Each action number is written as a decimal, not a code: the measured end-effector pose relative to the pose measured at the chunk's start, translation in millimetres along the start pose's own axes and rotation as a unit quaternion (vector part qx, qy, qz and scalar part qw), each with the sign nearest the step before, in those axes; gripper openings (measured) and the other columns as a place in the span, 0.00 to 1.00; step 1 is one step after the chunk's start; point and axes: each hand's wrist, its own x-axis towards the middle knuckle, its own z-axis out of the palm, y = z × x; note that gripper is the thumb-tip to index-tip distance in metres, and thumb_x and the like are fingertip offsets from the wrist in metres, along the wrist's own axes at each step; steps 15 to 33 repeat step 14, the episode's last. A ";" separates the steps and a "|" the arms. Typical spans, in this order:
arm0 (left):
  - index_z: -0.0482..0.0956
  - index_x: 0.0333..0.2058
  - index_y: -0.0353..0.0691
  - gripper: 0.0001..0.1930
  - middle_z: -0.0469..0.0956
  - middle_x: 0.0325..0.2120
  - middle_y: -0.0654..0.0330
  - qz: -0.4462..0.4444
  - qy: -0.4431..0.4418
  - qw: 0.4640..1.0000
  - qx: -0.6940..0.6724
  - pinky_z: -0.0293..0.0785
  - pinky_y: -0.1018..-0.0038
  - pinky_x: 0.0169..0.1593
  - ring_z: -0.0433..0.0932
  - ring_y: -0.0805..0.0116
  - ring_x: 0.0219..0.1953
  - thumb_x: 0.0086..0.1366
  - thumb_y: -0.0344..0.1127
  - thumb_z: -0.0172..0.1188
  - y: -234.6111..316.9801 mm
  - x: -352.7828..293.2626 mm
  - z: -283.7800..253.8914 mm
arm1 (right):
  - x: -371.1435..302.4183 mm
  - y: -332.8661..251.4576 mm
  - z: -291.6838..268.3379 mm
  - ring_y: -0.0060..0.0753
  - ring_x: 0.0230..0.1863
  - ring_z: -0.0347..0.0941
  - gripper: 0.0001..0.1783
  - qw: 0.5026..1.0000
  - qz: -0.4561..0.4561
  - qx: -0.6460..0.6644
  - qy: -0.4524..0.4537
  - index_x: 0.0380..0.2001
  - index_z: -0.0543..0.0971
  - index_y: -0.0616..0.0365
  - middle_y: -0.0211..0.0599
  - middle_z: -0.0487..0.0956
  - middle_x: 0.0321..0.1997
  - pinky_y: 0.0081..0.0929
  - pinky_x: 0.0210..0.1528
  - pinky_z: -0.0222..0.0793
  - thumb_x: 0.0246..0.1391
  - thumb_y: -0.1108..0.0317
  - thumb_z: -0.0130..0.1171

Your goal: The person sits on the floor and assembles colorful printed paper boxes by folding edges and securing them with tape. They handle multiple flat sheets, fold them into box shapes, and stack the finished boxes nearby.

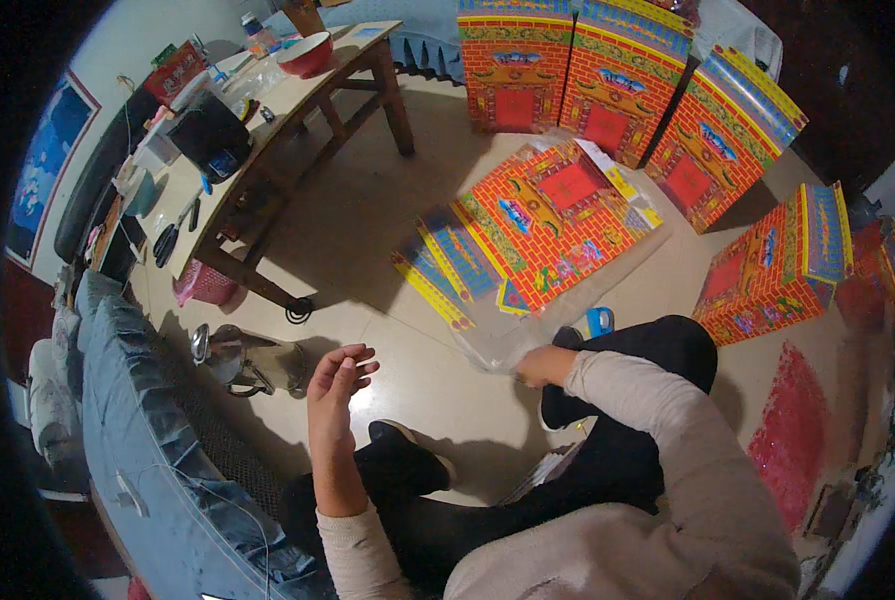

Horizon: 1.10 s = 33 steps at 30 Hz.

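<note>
My left hand (337,390) is raised over the floor with its fingers loosely curled and apart, holding nothing. Close to my knee, my right hand (545,367) is closed on the near edge of a clear plastic sheet (515,338). On that plastic lies a flat printed cardboard panel (542,230) with a red brick pattern and a red door. Blue and yellow printed strips (447,262) stick out at its left side. Whether the plastic is a bag or a loose sheet, I cannot tell.
Folded house-shaped cardboard pieces stand behind, one (515,75) at the back and another (772,265) at right. A wooden table (297,85) with a red bowl (305,55) is at left. A metal kettle (252,358) stands beside a blue-covered sofa (147,430). A blue roll (599,321) lies by my foot.
</note>
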 end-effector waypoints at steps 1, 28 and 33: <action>0.79 0.51 0.39 0.14 0.83 0.48 0.56 -0.002 -0.015 1.000 0.002 0.73 0.72 0.51 0.82 0.66 0.48 0.74 0.40 0.55 -1.8 2.0 8.4 | -5.5 -7.7 -4.3 0.58 0.42 0.81 0.13 0.998 -0.019 0.040 0.051 0.37 0.85 0.55 0.50 0.84 0.39 0.54 0.42 0.75 0.51 0.60 0.65; 0.79 0.52 0.39 0.16 0.82 0.49 0.57 -0.012 -0.080 0.996 0.041 0.73 0.68 0.52 0.81 0.63 0.49 0.73 0.42 0.57 -21.9 -3.6 17.6 | -68.3 -130.5 -21.7 0.59 0.43 0.83 0.19 0.985 -0.164 -0.011 0.050 0.47 0.82 0.55 0.44 0.86 0.37 0.56 0.46 0.79 0.53 0.61 0.65; 0.79 0.52 0.39 0.16 0.82 0.49 0.57 -0.012 -0.080 0.996 0.041 0.73 0.68 0.52 0.81 0.63 0.49 0.73 0.42 0.57 -21.9 -3.6 17.6 | -68.3 -130.5 -21.7 0.59 0.43 0.83 0.19 0.985 -0.164 -0.011 0.050 0.47 0.82 0.55 0.44 0.86 0.37 0.56 0.46 0.79 0.53 0.61 0.65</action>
